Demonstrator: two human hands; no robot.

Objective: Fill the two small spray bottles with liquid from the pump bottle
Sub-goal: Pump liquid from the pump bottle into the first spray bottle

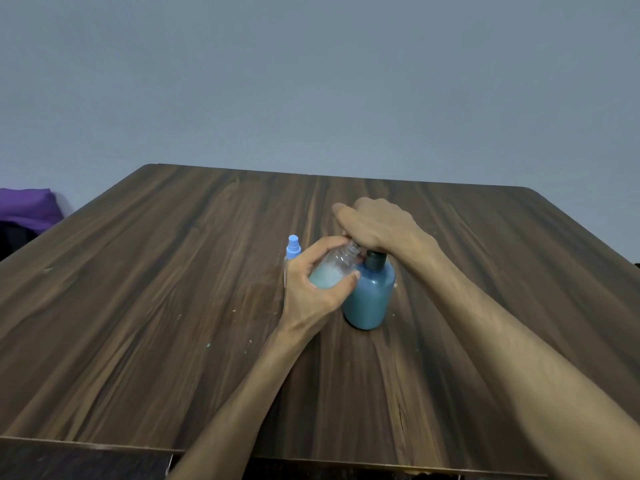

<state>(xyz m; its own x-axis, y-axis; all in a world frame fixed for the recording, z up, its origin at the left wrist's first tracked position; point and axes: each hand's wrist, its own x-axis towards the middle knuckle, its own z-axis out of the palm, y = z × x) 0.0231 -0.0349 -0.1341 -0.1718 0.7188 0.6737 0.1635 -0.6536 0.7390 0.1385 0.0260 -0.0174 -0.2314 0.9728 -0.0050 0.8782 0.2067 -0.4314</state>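
Your left hand is gripping the uncapped spray bottle, neck tilting right toward the pump bottle, while your right hand is pressing its hidden pump.

Two bare forearms, no sleeves, left hand, right hand, no rings or watch

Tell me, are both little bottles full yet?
Not yet. The left hand holds an open small bottle tilted at the pump bottle, with pale liquid partway up it. The right hand rests on the pump top, so filling is in hand. The other small bottle stands behind with its blue cap on; how full it is I cannot tell. Capping the open one is left.
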